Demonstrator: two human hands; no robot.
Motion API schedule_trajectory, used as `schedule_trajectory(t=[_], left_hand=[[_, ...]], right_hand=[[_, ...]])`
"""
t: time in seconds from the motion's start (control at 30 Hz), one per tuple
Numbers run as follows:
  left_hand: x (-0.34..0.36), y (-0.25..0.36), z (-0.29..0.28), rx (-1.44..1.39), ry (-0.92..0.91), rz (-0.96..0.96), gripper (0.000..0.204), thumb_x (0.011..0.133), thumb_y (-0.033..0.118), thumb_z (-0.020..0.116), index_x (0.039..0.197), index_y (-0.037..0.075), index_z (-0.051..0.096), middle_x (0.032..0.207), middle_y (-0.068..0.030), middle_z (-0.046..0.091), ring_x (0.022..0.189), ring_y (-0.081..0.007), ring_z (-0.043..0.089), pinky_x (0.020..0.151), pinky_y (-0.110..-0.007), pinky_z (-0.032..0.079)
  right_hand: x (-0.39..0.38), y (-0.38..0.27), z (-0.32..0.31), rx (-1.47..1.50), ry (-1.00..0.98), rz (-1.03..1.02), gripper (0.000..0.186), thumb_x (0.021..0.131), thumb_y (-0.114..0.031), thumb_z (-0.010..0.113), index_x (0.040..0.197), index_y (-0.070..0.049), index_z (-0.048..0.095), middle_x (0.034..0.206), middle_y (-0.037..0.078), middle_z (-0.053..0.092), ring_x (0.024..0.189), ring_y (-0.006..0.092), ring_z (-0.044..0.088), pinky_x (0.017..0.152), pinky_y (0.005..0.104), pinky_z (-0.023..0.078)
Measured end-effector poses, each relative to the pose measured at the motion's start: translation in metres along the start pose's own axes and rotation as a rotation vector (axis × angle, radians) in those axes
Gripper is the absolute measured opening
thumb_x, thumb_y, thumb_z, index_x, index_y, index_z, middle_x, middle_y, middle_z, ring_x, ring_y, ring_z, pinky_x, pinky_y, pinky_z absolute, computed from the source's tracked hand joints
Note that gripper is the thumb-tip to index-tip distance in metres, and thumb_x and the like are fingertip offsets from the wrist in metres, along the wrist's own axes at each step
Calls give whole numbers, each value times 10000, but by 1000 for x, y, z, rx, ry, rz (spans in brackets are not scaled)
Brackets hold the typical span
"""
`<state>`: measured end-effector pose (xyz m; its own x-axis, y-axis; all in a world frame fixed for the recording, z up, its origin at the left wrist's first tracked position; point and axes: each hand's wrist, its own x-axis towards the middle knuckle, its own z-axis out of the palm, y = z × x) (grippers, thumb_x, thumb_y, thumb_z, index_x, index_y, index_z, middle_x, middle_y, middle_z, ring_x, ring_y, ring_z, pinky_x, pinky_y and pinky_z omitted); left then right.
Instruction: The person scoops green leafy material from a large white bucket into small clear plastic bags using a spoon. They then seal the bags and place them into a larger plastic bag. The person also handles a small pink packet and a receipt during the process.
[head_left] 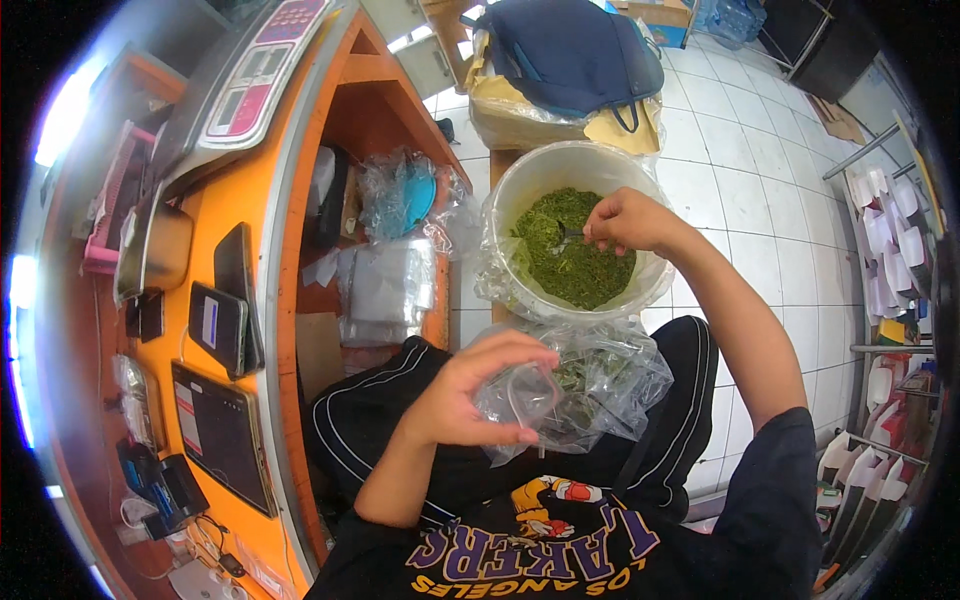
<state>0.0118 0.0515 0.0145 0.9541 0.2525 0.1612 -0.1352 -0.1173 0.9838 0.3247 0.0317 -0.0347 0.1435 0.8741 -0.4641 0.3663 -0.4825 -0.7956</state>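
Note:
My right hand point(630, 222) pinches the handle of a dark spoon point(570, 233) over a white round tub point(512, 172) lined with clear plastic. Finely chopped dried green herb point(588, 280) fills the lower part of the tub, and the spoon's head is down in it. Over my lap, my left hand point(462, 390) is curled round a small clear plastic container point(532, 395) with its rounded mouth facing up. Just beyond it, a crumpled clear plastic bag point(635, 375) with some green bits inside lies across my legs.
To the left runs an orange counter point(200, 235) with a scale point(265, 70), a tablet point(222, 432) and phones point(218, 325). Its lower shelf holds stacked clear bags point(388, 285). A navy backpack point(570, 55) rests on wrapped goods behind the tub. A rack of white boxes point(900, 240) stands right.

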Motion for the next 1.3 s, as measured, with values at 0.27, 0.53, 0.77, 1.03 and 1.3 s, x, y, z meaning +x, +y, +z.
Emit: schedule_trajectory(t=[0.27,0.53,0.77,1.03,1.3], left_hand=[[17,-3,-21,245,258,-75,658,652,144,835,1238,29,560,1116,-89,592,1062,-202,557,938,-328,417],[61,-26,-35,660,420,-191,599,706,192,790,1218,0,547,1102,-128,590,1054,-239,574,921,-333,442],[93,-46,-26,851,437,-113,575,724,246,757,1195,-13,551,1096,-162,578,1032,-326,566,897,-384,454],[107,-50,-13,759,426,-120,512,728,191,748,1146,-39,562,1044,-163,588,984,-332,578,851,-390,470],[110,-51,-6,703,569,27,512,726,154,760,1156,-35,556,1066,-159,589,994,-322,583,841,-380,474]], right_hand=[[-17,-14,-14,83,39,52,154,815,-153,625,826,-13,691,717,42,634,566,114,538,536,242,433],[-32,-31,-25,113,54,60,137,836,-154,631,817,-28,682,698,25,625,544,87,523,494,211,389],[-50,-43,-31,-45,69,-81,153,827,-146,642,810,0,687,684,37,640,565,88,551,516,234,431],[-67,-70,-20,-612,310,-223,168,761,-158,651,765,5,692,690,187,649,687,311,658,664,391,523],[-97,-107,9,-1021,495,-332,108,708,-71,640,749,24,672,720,207,646,728,339,667,633,403,557]])
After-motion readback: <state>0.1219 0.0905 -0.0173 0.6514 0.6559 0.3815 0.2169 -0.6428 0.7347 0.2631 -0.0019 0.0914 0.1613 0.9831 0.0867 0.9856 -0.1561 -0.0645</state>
